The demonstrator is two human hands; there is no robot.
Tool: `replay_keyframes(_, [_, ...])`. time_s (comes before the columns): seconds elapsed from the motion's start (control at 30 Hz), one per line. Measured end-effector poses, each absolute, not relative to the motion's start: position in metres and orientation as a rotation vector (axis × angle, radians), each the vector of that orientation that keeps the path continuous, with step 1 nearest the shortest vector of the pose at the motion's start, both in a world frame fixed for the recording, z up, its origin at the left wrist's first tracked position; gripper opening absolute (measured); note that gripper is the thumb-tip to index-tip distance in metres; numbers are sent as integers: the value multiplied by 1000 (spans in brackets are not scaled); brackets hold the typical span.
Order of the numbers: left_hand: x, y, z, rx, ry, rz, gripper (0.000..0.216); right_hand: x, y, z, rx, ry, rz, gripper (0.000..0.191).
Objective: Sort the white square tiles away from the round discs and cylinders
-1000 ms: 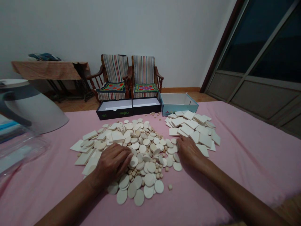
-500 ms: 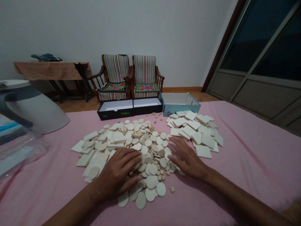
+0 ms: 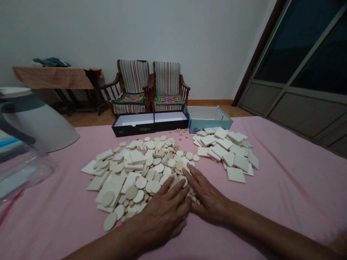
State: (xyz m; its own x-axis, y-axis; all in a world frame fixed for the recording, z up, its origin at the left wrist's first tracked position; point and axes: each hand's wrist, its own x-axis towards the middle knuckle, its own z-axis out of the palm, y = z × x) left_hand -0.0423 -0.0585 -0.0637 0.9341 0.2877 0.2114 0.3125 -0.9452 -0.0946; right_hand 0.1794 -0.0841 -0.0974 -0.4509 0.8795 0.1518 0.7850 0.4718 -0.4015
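A mixed heap of pale wooden discs (image 3: 141, 182), square tiles and small cubes spreads over the pink cloth. My left hand (image 3: 165, 209) lies palm down on the front right of this heap, fingers extended over the discs. From the right, my right hand (image 3: 204, 193) rests against the heap's edge, its fingers stretched toward the pieces. The two hands nearly meet, and whether they touch I cannot tell. Pieces beneath both palms are hidden. Apart to the right is a pile of square wooden tiles (image 3: 235, 162).
Behind the heap stand two black trays (image 3: 134, 130) and a light blue box (image 3: 210, 125). A white kettle (image 3: 48, 122) and a clear plastic container (image 3: 24, 173) are at the left. Two wooden armchairs (image 3: 168, 77) stand beyond the pink-covered table (image 3: 284, 173).
My left hand has moved right and toward me, uncovering discs at the left front. My right hand has shifted slightly left and nearer. Front discs have been pushed about, and the hands are closer together.
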Motion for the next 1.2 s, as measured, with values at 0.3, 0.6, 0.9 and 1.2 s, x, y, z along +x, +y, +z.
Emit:
replay_keyframes(0.3, [-51, -56, -71, -2887, -560, -377, 52, 153, -74, -103, -1395, -2329, 206, 82])
replay_keyframes(0.6, [-71, -46, -68, -2825, -648, -524, 46, 128, -68, -91, -1579, -2294, 244, 74])
replay_keyframes(0.9, [-78, -36, -68, -2754, -798, -589, 37, 121, -60, -87, -1515, -2270, 94, 62])
replay_keyframes(1.2, [-75, -41, -60, -2800, -881, -441, 42, 169, -50, -92, -1115, -2062, 181, 56])
